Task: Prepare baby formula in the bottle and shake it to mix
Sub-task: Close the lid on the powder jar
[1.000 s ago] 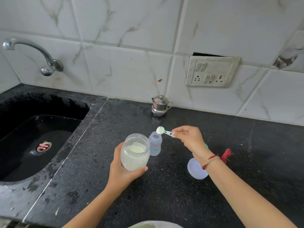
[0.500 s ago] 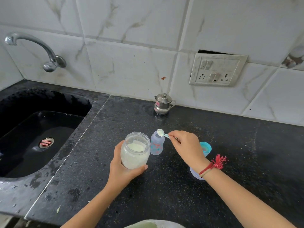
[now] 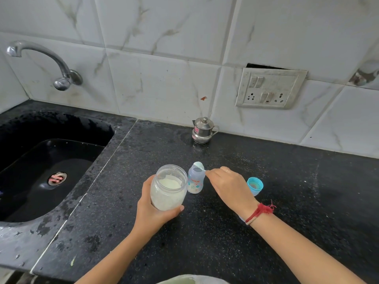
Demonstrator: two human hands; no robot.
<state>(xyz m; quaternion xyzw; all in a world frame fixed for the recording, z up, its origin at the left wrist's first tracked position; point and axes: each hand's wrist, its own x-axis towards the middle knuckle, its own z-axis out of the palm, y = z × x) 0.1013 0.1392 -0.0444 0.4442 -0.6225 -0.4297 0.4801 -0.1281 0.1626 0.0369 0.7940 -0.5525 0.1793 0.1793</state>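
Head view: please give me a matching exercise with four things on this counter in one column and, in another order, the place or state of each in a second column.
Things
1. powder jar
2. scoop
3. blue cap
4. steel pot

Places or states
a. at the back of the counter, by the wall
b. over the mouth of the baby bottle, pinched by the right hand
c. gripped by the left hand, lid off
d. standing on the counter, right of the right hand

Pairs: 1-c, 2-b, 3-d, 4-a
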